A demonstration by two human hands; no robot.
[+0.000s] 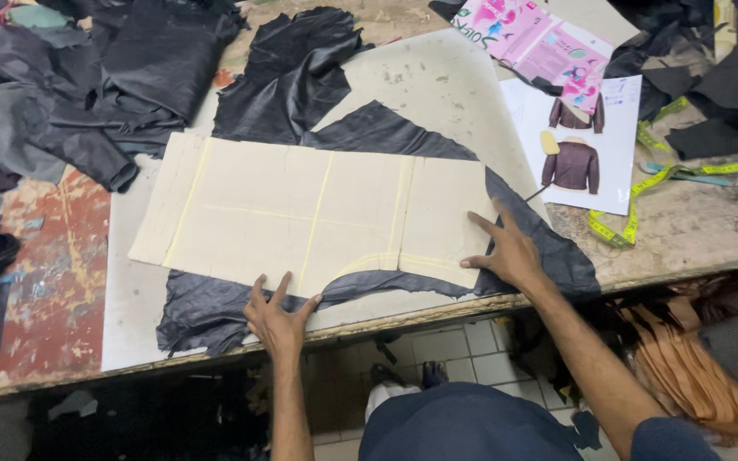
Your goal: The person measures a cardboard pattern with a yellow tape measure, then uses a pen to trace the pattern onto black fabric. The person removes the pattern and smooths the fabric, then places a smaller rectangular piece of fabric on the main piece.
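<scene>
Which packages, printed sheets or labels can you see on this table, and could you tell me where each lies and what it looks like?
Pink package: far right of the table, flat, rectangular, pink and white with green marks.
Jacket sheet: just below the pink package, right of the pattern; white rectangular paper showing two dark brown jackets and a small blue-written note.
No screens or signs in view.

Both hands (279, 318) flat; pressing cardboard pattern (318, 209) onto black leather (386, 132)

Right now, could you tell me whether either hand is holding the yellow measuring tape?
No; the yellow measuring tape lies apart at the right, while the left hand and right hand press flat on the cream paper pattern.
</scene>
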